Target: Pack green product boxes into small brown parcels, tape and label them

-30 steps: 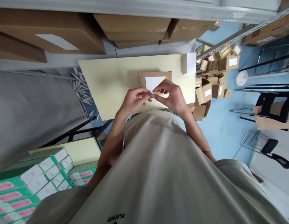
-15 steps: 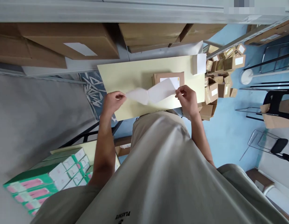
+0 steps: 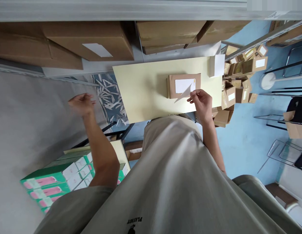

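A white label [image 3: 184, 93] hangs by its corner from my right hand [image 3: 201, 100], pinched between thumb and fingers. Just behind it a small cardboard box [image 3: 172, 87], with a white label on its top, lies on the cream table [image 3: 141, 91]. My left hand [image 3: 82, 103] is out to the left, past the table's end and beside a clear bag of white paper scraps [image 3: 109, 97]. Its fingers are apart and slightly blurred, with nothing visible in them.
Large cardboard boxes [image 3: 92, 39] fill the shelf behind the table. A white stack [image 3: 217, 66] stands at the table's far right corner. Many small parcels [image 3: 239, 70] are heaped on the floor to the right. Green and white boxes [image 3: 50, 180] stand at lower left.
Half a second ago both hands held a white strip stretched between them. My left hand has swung left, away from the table, and its piece is out of sight; my right hand keeps the label.
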`<state>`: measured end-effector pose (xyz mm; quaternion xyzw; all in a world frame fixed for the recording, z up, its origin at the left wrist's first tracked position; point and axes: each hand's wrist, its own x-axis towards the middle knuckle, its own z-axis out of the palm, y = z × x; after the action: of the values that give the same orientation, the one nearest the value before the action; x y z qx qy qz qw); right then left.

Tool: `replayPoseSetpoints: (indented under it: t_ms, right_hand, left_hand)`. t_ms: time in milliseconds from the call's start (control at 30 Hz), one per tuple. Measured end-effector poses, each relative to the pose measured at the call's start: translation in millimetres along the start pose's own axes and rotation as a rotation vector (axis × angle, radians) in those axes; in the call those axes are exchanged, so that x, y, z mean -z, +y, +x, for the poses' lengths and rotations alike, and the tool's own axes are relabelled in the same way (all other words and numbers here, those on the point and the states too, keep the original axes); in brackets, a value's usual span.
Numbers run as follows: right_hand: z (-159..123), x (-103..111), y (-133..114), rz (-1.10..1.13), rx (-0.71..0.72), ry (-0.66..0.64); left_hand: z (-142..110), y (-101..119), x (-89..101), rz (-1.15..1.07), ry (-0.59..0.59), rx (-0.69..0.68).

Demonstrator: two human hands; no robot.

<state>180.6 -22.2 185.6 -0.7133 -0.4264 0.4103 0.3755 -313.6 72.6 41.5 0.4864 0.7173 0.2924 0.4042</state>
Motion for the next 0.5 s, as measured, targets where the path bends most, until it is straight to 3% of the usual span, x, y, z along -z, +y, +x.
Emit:
replayPoseSetpoints:
  t_ms: [100,167,333,500]
  right_hand:
    - [1.6,2.6,1.6,-0.020,0.012,-0.006]
    - [2.8,4.2,2.3,-0.023,0.017,-0.014]
    - [6.6,11.5,3.6,0.010,0.032,-0.041]
    - [15.2,28.6,9.5,0.024,0.039,-0.055]
  left_hand:
    - [-10.4,13.0,-41.0,-0.027,0.133,0.155]
    - [-26.5,35.6,-72.0,-0.140,0.095,0.289]
    - [-85.4,121.8,-132.4,-0.431,-0.162,0.146]
    - [-131.0,194.1,-154.5,-0.424,-0.266,0.065]
